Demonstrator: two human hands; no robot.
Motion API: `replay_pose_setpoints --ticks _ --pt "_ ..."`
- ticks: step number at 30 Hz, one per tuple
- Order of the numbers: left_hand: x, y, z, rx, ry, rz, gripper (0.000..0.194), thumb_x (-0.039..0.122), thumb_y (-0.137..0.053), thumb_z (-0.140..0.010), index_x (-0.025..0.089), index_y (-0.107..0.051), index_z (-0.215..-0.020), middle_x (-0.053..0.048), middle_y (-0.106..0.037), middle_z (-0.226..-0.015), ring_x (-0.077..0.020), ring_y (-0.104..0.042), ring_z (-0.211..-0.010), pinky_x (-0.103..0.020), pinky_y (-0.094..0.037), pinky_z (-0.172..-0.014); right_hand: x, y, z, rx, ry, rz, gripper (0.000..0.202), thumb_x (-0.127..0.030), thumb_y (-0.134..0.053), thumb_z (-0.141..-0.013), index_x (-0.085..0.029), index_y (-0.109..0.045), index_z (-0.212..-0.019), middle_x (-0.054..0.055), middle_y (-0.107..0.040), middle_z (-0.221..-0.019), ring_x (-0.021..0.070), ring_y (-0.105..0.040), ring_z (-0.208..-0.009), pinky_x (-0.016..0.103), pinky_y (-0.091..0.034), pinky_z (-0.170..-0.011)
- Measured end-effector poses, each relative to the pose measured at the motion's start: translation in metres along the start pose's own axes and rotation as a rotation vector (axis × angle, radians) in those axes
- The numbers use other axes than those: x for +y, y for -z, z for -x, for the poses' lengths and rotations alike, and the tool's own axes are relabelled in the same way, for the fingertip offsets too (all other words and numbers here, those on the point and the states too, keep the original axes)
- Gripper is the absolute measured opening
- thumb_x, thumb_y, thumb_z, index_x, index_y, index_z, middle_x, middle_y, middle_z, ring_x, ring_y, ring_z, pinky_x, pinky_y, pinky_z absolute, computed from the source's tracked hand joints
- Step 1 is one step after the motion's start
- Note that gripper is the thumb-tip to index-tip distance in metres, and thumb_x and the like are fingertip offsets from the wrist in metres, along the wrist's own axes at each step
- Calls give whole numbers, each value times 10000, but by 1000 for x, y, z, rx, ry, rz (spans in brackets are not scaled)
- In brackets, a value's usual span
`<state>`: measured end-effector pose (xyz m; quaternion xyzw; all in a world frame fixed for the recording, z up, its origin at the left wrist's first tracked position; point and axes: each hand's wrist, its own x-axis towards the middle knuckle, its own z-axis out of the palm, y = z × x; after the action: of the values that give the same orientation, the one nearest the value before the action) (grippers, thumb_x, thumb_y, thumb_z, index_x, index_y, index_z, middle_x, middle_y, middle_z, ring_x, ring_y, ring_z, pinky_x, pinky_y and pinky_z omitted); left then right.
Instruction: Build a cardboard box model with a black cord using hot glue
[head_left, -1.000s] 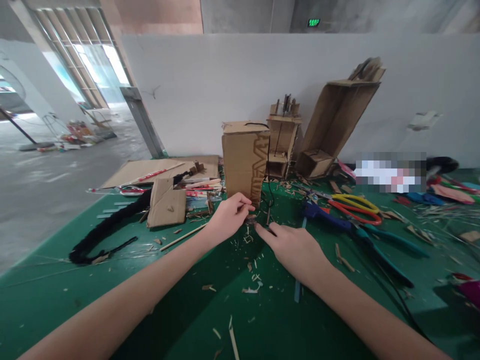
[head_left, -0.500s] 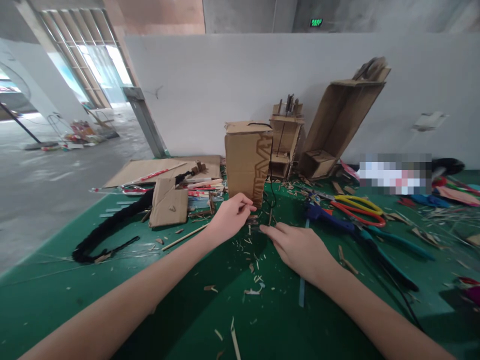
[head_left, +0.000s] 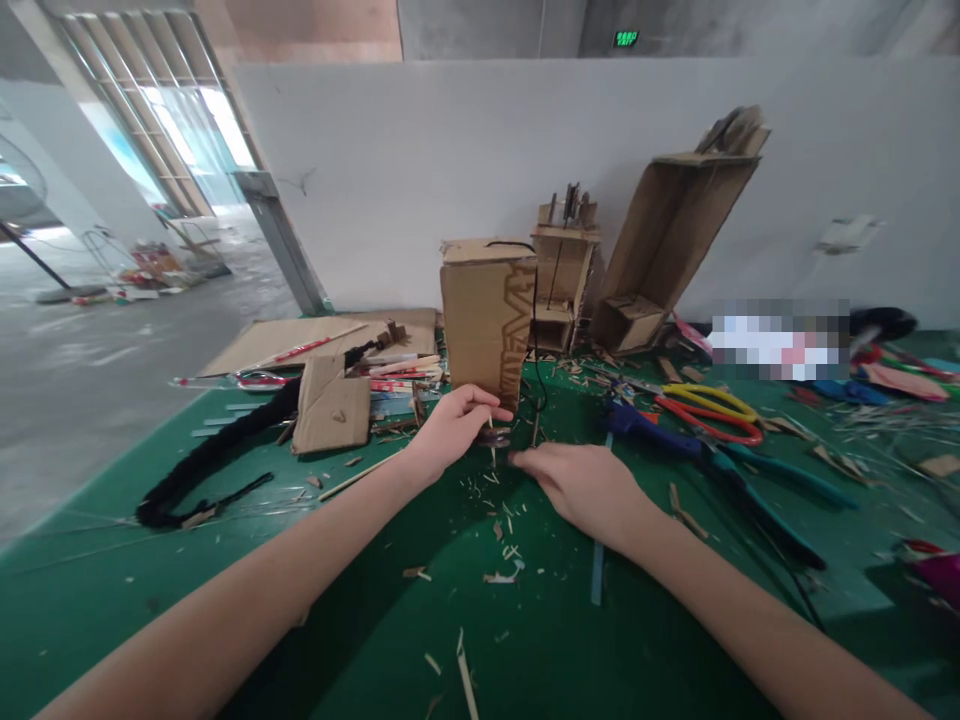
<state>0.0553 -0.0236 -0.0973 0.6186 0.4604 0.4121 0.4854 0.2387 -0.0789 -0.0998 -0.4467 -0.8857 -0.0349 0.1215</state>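
Right between the two hands, near the middle of the green cutting mat (head_left: 225, 560), sits a small dark part (head_left: 495, 437) with a thin pale sliver (head_left: 493, 455) standing roughly upright at it; it is too small to say more exactly what it is. The left hand (head_left: 450, 430) comes in from the left with fingers curled, thumb and forefinger pinched at the top of the small dark part, so it looks closed on it. The right hand (head_left: 585, 482) lies low and flat on the mat just right of the part, fingers stretched leftward with the tips touching or all but touching its right side; whether they grip anything I cannot tell. The left hand is the nearer of the two and sits above the part, the right one beside and slightly nearer the viewer.

Just beyond the part stands an upright cardboard box (head_left: 487, 315) with a black wire (head_left: 537, 340) trailing down its right face to the mat. Further right lie yellow-and-red scissors (head_left: 709, 412) and teal-handled pliers (head_left: 765, 495), well apart from the hands. To the left are a folded cardboard scrap (head_left: 330, 408) and a black braided cord (head_left: 217, 450). Wood slivers litter the mat about the hands
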Motion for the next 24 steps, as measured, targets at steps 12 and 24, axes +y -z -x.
replay_pose_setpoints --ticks 12,24 --pt "1 0 1 -32 -27 -27 131 154 -433 -819 175 -540 -891 -43 -714 -898 -147 -621 -832 -300 -467 -756 -2 -1 2 26 39 207 348 -111 -481 -833 -261 -587 -1128 -11 -634 -782 128 -582 -639 266 -229 -470" --pt "1 2 0 -46 -65 -65 140 151 -423 -816 177 -542 -885 -52 -715 -904 -151 -626 -846 -295 -473 -758 -2 -1 2 -1 60 211 367 -110 -470 -830 -265 -566 -1149 -10 -635 -803 120 -569 -615 268 -199 -470"
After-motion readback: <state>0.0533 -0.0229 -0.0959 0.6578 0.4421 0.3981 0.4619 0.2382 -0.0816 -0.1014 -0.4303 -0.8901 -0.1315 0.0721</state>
